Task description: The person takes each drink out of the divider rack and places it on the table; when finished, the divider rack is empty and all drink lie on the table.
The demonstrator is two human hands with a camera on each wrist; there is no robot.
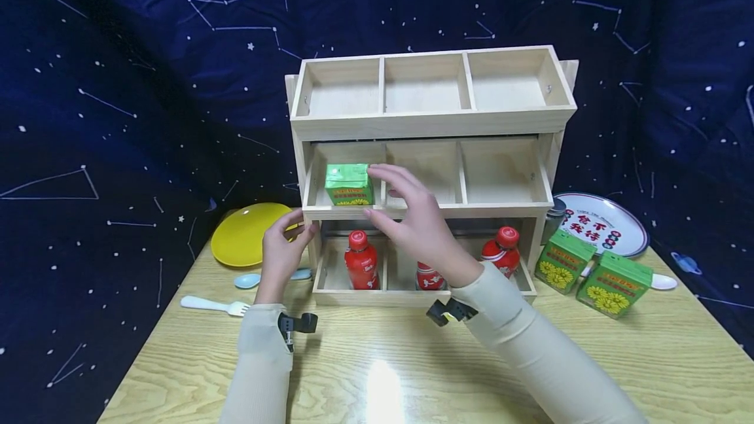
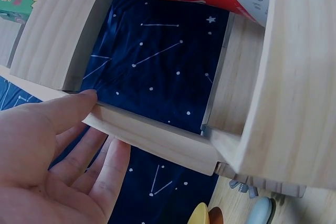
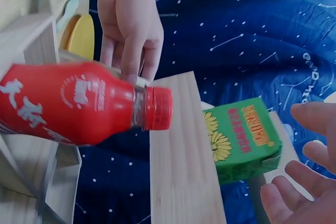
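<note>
A green drink carton (image 1: pixel 349 185) with yellow flowers sits in the left compartment of the middle tier of a wooden rack (image 1: pixel 436 124). My right hand (image 1: pixel 421 221) is just right of it, fingers spread and gently bent; the right wrist view shows a gap between these fingers (image 3: pixel 294 182) and the carton. At the rack's left side, my left hand (image 1: pixel 283 247) holds the upright (image 2: pixel 152 135) between thumb and fingers. Below, a red bottle (image 1: pixel 361 260) stands in the bottom tier's left compartment. Another red bottle (image 1: pixel 430 277) is partly hidden behind my right forearm.
A third red bottle (image 1: pixel 502 252) stands at the bottom right. Two green cartons (image 1: pixel 564 260) are on the table right of the rack, by a white plate (image 1: pixel 612 218) and a spoon (image 1: pixel 664 282). Left are a yellow plate (image 1: pixel 241 234), a blue spoon (image 1: pixel 247 281) and a fork (image 1: pixel 206 304).
</note>
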